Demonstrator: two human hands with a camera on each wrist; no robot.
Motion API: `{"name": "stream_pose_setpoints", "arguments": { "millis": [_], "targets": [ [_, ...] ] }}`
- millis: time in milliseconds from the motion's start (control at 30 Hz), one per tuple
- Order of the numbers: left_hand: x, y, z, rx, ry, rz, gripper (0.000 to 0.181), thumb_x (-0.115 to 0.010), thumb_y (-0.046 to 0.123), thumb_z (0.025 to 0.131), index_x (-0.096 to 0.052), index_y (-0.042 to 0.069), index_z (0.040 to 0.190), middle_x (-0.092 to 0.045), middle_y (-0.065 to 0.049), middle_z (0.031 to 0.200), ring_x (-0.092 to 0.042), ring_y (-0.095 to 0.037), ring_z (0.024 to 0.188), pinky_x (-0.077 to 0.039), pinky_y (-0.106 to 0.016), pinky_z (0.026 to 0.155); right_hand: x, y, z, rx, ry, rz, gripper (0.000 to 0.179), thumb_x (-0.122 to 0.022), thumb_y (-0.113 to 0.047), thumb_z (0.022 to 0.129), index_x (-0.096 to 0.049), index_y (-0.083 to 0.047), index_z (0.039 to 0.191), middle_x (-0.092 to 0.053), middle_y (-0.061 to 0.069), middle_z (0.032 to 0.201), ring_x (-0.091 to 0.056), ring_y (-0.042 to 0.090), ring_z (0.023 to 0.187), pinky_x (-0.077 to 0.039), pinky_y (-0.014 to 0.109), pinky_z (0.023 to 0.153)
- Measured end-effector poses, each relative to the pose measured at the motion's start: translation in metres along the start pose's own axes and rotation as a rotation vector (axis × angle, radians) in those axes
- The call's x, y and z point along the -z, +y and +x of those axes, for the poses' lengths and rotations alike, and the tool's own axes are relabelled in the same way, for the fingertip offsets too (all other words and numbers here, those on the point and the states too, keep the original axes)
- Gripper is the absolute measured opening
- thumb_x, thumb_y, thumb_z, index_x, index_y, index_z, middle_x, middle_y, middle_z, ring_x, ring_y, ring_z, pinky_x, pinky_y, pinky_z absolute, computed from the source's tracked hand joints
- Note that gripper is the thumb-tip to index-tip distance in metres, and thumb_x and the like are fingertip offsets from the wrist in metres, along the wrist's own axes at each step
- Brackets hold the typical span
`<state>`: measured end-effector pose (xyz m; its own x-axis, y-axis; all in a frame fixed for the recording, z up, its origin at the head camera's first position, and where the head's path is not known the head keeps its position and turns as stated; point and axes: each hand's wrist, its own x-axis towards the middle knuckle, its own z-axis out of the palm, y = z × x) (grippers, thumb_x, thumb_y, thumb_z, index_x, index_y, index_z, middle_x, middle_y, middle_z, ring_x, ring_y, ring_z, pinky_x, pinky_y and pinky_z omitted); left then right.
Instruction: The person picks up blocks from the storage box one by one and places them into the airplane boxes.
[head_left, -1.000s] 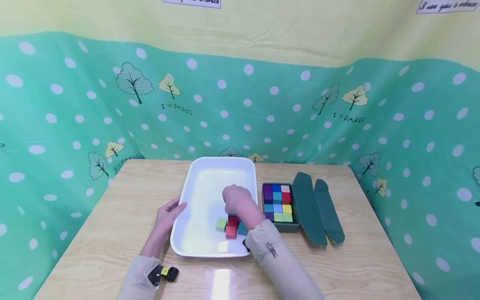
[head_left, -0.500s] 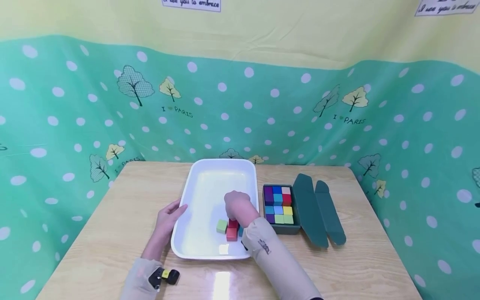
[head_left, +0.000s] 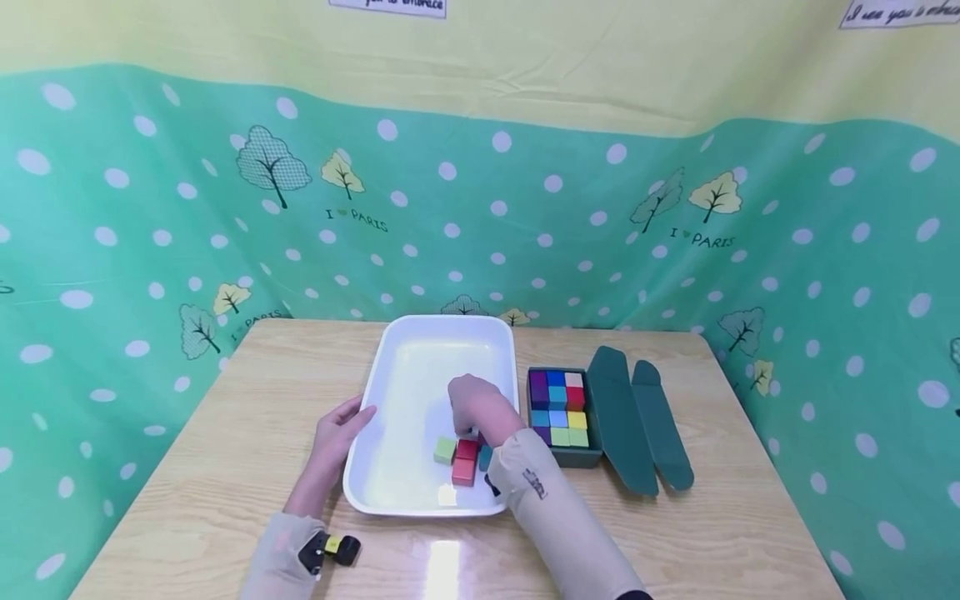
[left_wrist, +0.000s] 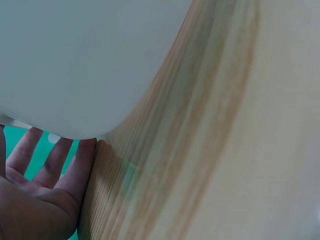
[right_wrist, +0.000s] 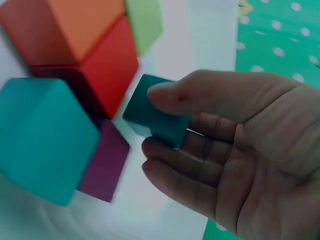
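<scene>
In the right wrist view my right hand [right_wrist: 240, 130] pinches a dark teal cube [right_wrist: 140, 107], thumb on one face and fingers on the other side. From the head view, that hand [head_left: 480, 408] is over the right half of the white tray [head_left: 356, 475] and mostly hides the cube. Close beside it in the tray stand a red cube [right_wrist: 111, 67], an orange-red cube [right_wrist: 92, 30], a larger-looking teal cube [right_wrist: 47, 137], a purple cube [right_wrist: 106, 165] and a light green cube [head_left: 445, 450]. My left hand [head_left: 339, 433] holds the tray's left rim, thumb above, fingers outside [left_wrist: 47, 160].
Right of the tray, a dark green box [head_left: 573, 457] holds rows of coloured cubes [head_left: 557, 417]; its lid flaps [head_left: 622, 425] lie folded out to the right. All stand on a wooden table [head_left: 735, 517], with a dotted curtain [head_left: 480, 208] behind.
My right hand dipped toward the near cubes, then drew back slightly, uncovering more of the red cube. My left hand has stayed on the tray rim.
</scene>
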<state>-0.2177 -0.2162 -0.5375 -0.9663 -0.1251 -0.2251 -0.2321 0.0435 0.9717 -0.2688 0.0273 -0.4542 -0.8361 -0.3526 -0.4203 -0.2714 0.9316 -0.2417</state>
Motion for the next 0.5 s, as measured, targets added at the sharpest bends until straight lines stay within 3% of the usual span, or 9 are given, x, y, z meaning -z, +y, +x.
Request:
{"name": "stream_pose_setpoints", "arguments": {
  "millis": [133, 267, 500],
  "targets": [
    [-0.001, 0.001, 0.000, 0.012, -0.001, 0.002, 0.066, -0.072, 0.039, 0.088, -0.049, 0.006, 0.140, -0.051, -0.022, 0.138, -0.063, -0.020, 0.105, -0.056, -0.028, 0.084, 0.016, 0.012, -0.015, 0.038, 0.009, 0.220, 0.019, -0.080, -0.010, 0.077, -0.063, -0.013, 0.085, -0.060, 0.000, 0.079, -0.055, 0.019, 0.073, -0.049, 0.029, 0.060],
    [-0.002, 0.003, 0.000, 0.009, -0.001, -0.001, 0.067, -0.072, 0.039, 0.088, -0.048, 0.006, 0.141, -0.050, -0.022, 0.138, -0.062, -0.020, 0.105, -0.056, -0.028, 0.085, 0.033, 0.034, -0.038, 0.136, 0.083, 0.415, 0.019, -0.082, -0.013, 0.078, -0.068, -0.017, 0.091, -0.063, -0.003, 0.088, -0.057, 0.020, 0.085, -0.053, 0.032, 0.072],
    [-0.001, 0.001, -0.001, 0.012, 0.002, 0.010, 0.066, -0.071, 0.040, 0.089, -0.048, 0.006, 0.141, -0.051, -0.022, 0.138, -0.063, -0.018, 0.103, -0.056, -0.027, 0.084, 0.037, 0.083, -0.070, 0.200, 0.256, 0.626, 0.026, -0.083, -0.014, 0.078, -0.069, -0.017, 0.099, -0.061, 0.001, 0.091, -0.057, 0.022, 0.081, -0.055, 0.031, 0.067]
  ]
}}
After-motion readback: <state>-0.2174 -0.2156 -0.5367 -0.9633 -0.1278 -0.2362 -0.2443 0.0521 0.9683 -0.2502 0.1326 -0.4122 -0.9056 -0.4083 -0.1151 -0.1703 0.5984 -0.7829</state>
